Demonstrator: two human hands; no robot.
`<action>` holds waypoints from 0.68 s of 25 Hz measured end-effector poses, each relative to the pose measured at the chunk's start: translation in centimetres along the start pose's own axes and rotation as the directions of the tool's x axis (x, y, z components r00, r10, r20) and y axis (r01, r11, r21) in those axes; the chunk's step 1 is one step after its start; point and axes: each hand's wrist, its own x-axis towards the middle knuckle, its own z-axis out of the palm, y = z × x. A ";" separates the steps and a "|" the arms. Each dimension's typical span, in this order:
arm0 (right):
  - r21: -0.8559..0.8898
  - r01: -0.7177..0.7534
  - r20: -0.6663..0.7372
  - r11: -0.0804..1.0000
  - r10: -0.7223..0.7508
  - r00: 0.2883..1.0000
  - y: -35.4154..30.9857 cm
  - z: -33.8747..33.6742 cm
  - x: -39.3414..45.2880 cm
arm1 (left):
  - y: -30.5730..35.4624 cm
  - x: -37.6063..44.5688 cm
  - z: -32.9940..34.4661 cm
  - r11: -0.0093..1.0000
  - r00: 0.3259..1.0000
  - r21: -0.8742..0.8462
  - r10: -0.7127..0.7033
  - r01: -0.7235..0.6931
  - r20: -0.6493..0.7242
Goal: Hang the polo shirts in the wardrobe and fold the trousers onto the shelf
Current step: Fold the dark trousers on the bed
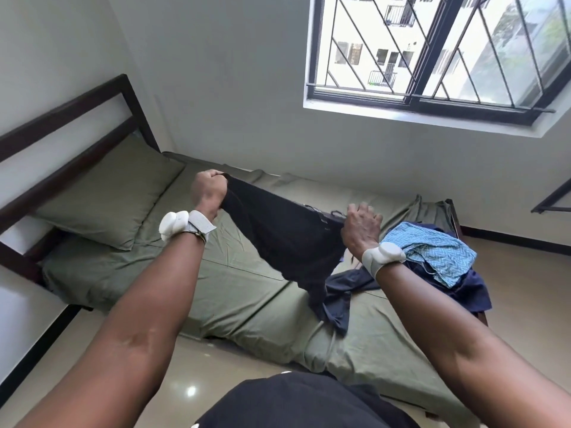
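Trousers of black cloth (287,239) hang stretched in the air above the bed, held up by their waistband, which runs from upper left down to the right between the two hands; a belt loop and a small tag show near the right end of the band, and the legs droop in a narrowing fall until the dark cloth meets the sheet near the front edge of the mattress. Below them lies a low bed with an olive-green fitted sheet (234,291), its dark wooden headboard (71,118) at the left against the white wall, and a matching olive pillow (111,193) at that end. At the right end of the bed a heap of clothes sits: a navy-blue garment (463,291) spread beneath a light-blue patterned shirt (435,251), the heap partly hidden behind the right wrist. A barred window with a dark frame (432,97) fills the upper right. Both arms reach forward, bare, each with a white band on the wrist. The left hand (207,189) is raised higher, fist turned and fingers curled tight round the left end of the waistband. The right hand (361,227), back toward the camera, grips the right end with its fingers folded over the band.
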 end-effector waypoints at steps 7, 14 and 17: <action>0.782 -0.623 0.595 0.018 0.275 0.755 -4.8 -2.6 1.1 | -4.0 0.7 -1.4 0.868 0.993 0.484 0.096 -0.115 0.063; 0.560 -0.209 0.629 0.802 -0.247 0.737 -8.7 -4.5 1.4 | -10.9 -2.5 -0.4 0.933 0.706 0.227 0.039 -0.279 0.707; 0.610 -0.243 0.603 0.754 -0.242 0.760 -10.0 -4.6 1.0 | -12.3 -4.9 2.2 0.936 0.402 0.227 -0.104 -0.270 0.910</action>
